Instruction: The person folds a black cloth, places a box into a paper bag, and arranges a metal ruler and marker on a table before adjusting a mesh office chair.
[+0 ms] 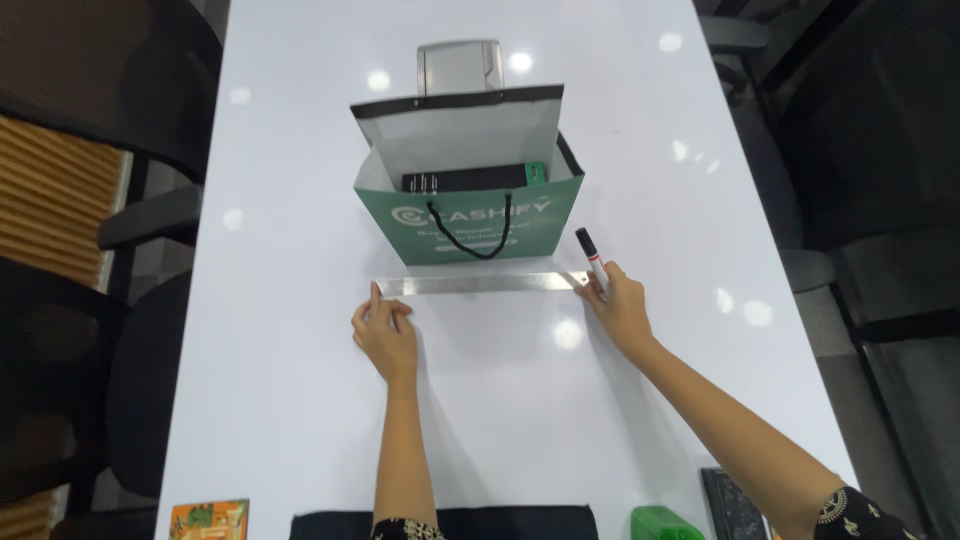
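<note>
Steel ruler (484, 284) lay flat on the white table (300, 420), just before the green paper bag (468, 215). Left hand (385, 335) fingers pressed its near end; right hand (622, 305) pinched a marker (591, 256) at its far end. Uneven pressure could likely skew it.

The ruler (483, 284) looks like brushed metal with a dull sheen. The green bag (470, 225) at 12 o'clock is matt paper with a black cord handle (470, 240). The white surface (300, 380) is smooth and glossy, mirroring lamps. The marker (592, 258) looks like smooth plastic.
</note>
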